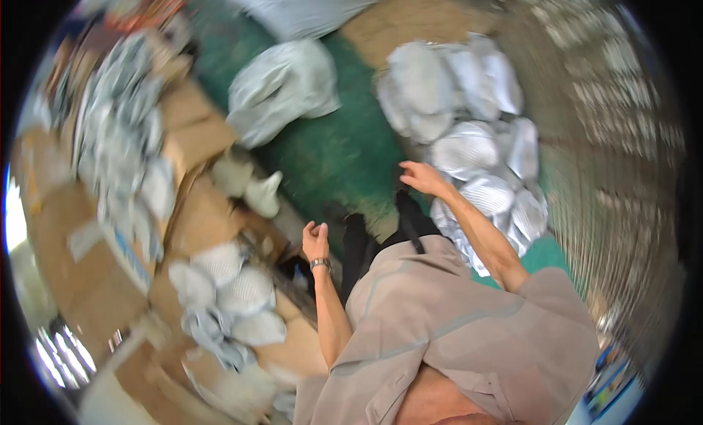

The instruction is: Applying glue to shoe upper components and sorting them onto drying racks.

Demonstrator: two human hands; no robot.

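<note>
My left hand (315,240), with a metal-banded watch (320,263) at the wrist, hangs in front of my body with loosely bent fingers and nothing visible in it. It is nearest to the cardboard-covered surface on the left. My right hand (425,178) is stretched forward over the floor, fingers apart and holding nothing. Beside it on the right lies a pile of rounded white and pale grey ribbed pieces (469,146) in several stacks. More such pieces (234,289) rest on the cardboard to my left. Their exact kind cannot be made out.
A pale plastic bag (282,90) sits on the green floor (315,150) ahead, with a larger pale bundle (307,11) behind it. Cardboard (194,132) and a heap of grey pieces (121,132) line the left. A white foot-like form (263,196) lies near the cardboard's edge.
</note>
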